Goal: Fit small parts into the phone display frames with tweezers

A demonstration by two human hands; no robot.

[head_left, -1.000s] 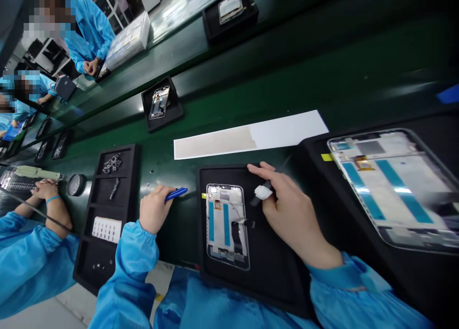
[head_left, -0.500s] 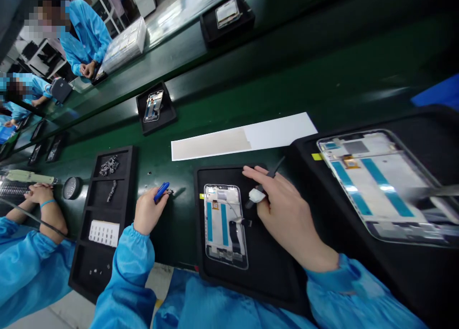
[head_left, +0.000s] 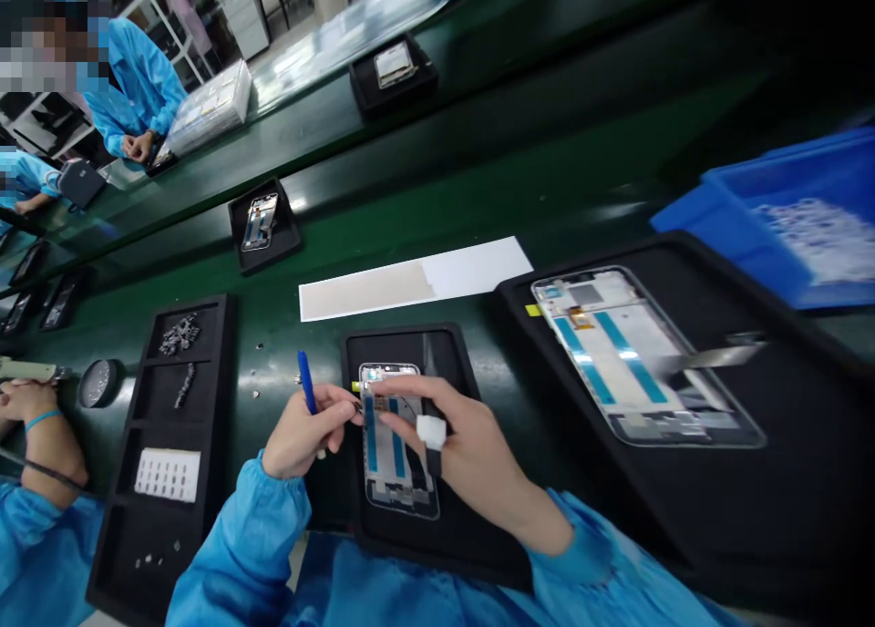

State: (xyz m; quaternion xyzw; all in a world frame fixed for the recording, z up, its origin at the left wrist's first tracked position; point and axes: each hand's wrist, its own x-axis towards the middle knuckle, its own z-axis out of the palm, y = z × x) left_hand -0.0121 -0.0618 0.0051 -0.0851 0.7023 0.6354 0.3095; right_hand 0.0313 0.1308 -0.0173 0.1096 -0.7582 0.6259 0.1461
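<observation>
Phone frame lies under right hand gripping black tool, left gripping blue tool.

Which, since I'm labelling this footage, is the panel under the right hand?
The panel in the near middle tray: the right hand partly covers it. The rightmost panel and the panels farther back lie clear of that hand.

Blue plastic bin of white pieces at our right

We see a long white-and-beige strip lying on the glossy green surface, a small round dark dish at left, and a clear-wrapped stack farther back.
</observation>
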